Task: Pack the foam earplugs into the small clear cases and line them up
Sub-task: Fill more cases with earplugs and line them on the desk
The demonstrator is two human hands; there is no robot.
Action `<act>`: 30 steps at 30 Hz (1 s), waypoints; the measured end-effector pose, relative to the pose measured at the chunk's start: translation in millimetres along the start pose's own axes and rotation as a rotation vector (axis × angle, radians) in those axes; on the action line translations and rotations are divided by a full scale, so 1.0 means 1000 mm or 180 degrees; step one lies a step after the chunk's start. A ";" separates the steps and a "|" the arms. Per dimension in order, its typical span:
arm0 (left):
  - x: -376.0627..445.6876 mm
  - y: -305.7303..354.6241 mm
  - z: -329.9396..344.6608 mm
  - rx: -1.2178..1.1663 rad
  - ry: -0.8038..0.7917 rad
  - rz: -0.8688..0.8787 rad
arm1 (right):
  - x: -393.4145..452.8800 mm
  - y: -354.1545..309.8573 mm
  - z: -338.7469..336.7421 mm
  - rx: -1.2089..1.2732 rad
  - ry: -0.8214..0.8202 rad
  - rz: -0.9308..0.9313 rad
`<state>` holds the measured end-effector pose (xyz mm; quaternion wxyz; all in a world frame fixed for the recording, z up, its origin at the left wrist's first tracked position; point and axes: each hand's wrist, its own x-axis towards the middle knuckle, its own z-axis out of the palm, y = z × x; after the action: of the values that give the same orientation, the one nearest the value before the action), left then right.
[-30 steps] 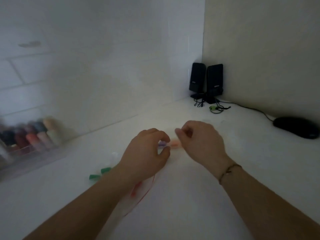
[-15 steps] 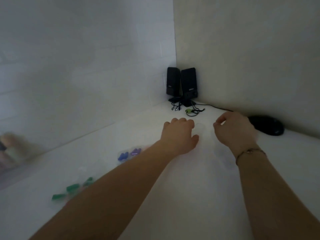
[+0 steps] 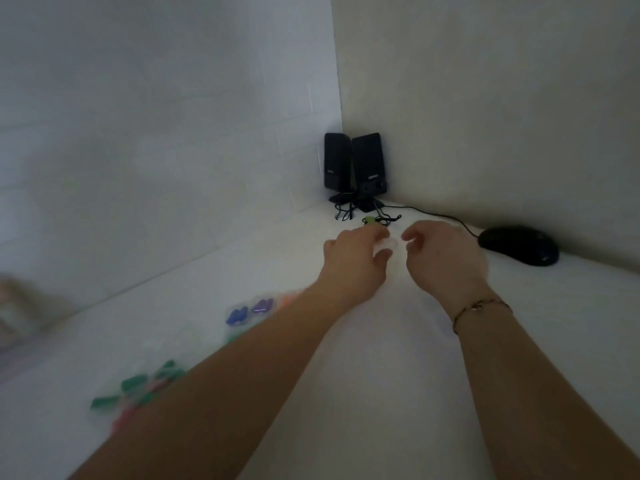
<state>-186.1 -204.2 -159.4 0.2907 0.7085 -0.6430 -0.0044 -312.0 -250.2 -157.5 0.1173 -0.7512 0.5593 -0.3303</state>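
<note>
Both hands now drawn together, left hand [image 3: 353, 263] fingers grasping clear case [image 3: 387, 245], right hand [image 3: 441, 259] fingers curled beside it.

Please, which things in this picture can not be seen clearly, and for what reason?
- Head view: the clear case between the left hand and right hand is faint; whether it holds earplugs, cannot tell.
- The orange earplugs are partly hidden behind the left forearm.
- The green earplugs are blurred; their count is unclear.
- The box at the left edge is cut off and smeared.
</note>
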 end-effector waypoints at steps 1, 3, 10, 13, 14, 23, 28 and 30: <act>-0.005 -0.003 -0.011 -0.0708 -0.0058 -0.0150 | -0.001 -0.003 0.001 0.0186 -0.0099 -0.0235; -0.022 -0.011 -0.037 -0.1787 -0.0124 -0.0414 | -0.007 -0.015 -0.001 0.0738 -0.0220 -0.0730; -0.103 -0.052 -0.122 -0.2912 -0.0369 -0.0450 | -0.066 -0.083 -0.004 0.2320 -0.0395 -0.1748; -0.138 -0.075 -0.144 -0.2987 -0.0286 -0.0317 | -0.093 -0.103 0.005 0.2317 -0.0368 -0.2401; -0.148 -0.083 -0.148 -0.3116 -0.0213 -0.0342 | -0.100 -0.108 0.007 0.2264 -0.0283 -0.2603; -0.180 -0.118 -0.152 -0.3672 -0.0022 -0.0687 | -0.122 -0.124 0.035 0.1754 -0.0133 -0.3288; -0.184 -0.118 -0.153 -0.3666 -0.0043 -0.0695 | -0.126 -0.130 0.034 0.1586 0.0016 -0.3422; -0.184 -0.119 -0.153 -0.3733 -0.0045 -0.0668 | -0.128 -0.131 0.034 0.1608 0.0064 -0.3342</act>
<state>-51.9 26.8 -149.4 0.6272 0.4895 -0.4617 -0.3922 -210.8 -93.6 -158.2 0.1080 -0.8735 0.0169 -0.4745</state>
